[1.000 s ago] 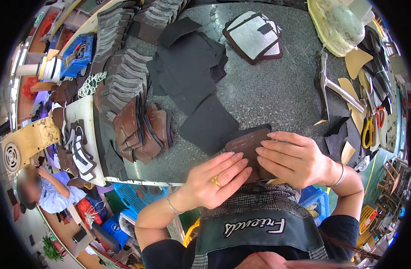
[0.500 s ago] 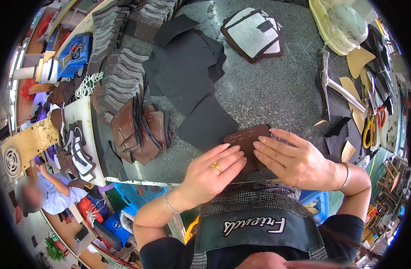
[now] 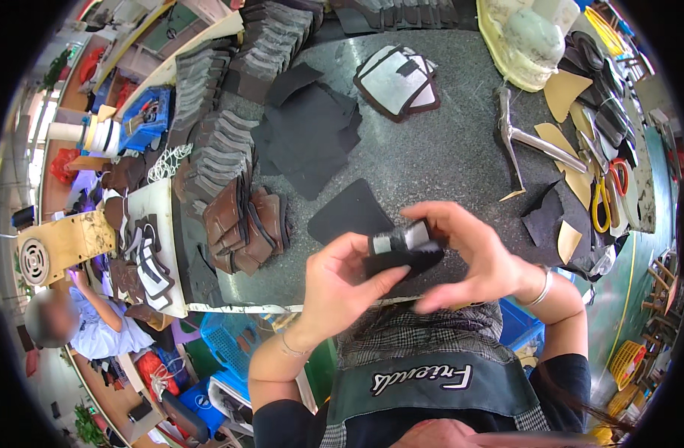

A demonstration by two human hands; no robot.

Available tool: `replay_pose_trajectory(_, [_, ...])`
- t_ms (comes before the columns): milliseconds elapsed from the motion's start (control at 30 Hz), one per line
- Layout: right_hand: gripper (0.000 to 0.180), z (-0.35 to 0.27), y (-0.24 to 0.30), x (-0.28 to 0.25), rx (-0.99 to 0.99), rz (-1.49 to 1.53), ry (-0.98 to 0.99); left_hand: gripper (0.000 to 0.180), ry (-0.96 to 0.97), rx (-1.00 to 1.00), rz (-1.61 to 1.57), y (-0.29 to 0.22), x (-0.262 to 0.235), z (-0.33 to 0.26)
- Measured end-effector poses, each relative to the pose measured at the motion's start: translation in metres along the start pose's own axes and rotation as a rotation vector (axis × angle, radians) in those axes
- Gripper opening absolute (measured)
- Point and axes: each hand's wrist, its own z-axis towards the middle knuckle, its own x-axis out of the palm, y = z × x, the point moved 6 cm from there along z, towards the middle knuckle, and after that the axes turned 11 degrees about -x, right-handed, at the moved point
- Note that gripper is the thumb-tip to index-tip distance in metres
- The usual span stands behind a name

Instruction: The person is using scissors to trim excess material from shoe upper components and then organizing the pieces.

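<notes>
Over the near edge of the stone table, my left hand (image 3: 338, 280) pinches a curled leather piece (image 3: 420, 261) between thumb and fingers. Its dark underside faces up and shows light grey patches. My right hand (image 3: 480, 257) curves around the piece's right side with thumb and fingers well apart. Its upper fingertips are close to the piece's far edge; whether they touch it I cannot tell. Just beyond the hands a single black sheet (image 3: 349, 211) lies flat, with a pile of black sheets (image 3: 308, 142) farther back.
Brown leather pieces (image 3: 245, 228) are stacked at the left, below overlapping rows of grey-edged pieces (image 3: 222, 149). White-backed pieces (image 3: 398, 78) lie at the back. A hammer (image 3: 543, 142), yellow-handled scissors (image 3: 600, 205) and tan scraps (image 3: 569, 243) are on the right. A co-worker (image 3: 107, 321) sits at far left.
The brown leather piece has come up off the table and turned underside up, curling in my left hand. My right hand has lifted from lying flat on it and spread its fingers.
</notes>
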Motion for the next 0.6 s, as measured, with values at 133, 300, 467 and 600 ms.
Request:
replay_pose_trajectory(133, [0.052,0.000,-0.003,0.006,0.028,-0.089,-0.114,0.029,0.072,0.134,-0.155,-0.010,0.003,0.001])
replay_pose_trajectory(300, [0.039,-0.002,-0.013,0.010,0.085,0.030,-0.178,0.024,-0.014,0.240,-0.080,-0.019,0.004,-0.010])
replay_pose_trajectory(467, [0.033,-0.005,-0.023,0.014,0.146,0.094,-0.341,0.020,-0.218,0.276,0.096,-0.019,0.002,-0.011])
replay_pose_trajectory(600, [0.026,-0.006,-0.023,0.012,0.076,-0.055,-0.552,0.024,-0.308,0.344,0.152,-0.016,0.001,-0.007])
